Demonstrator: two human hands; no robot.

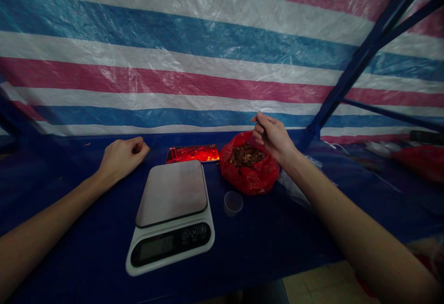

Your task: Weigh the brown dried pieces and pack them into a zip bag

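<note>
My right hand hovers over the back right of an open red plastic bag, its fingers curled in. Whatever it may hold is hidden by the fingers. Small brown pieces, too small to name, fill the bag. On the blue surface at left rests my left hand, loosely closed with nothing visible in it. Between the hands stands a white kitchen scale with a bare metal plate and a dim display. A small clear plastic cup sits right of the scale, in front of the bag.
Behind the scale lies a phone with a bright red screen. A clear plastic bag is partly under my right forearm. Striped sheeting hangs at the back beside a blue metal frame. More red plastic lies far right.
</note>
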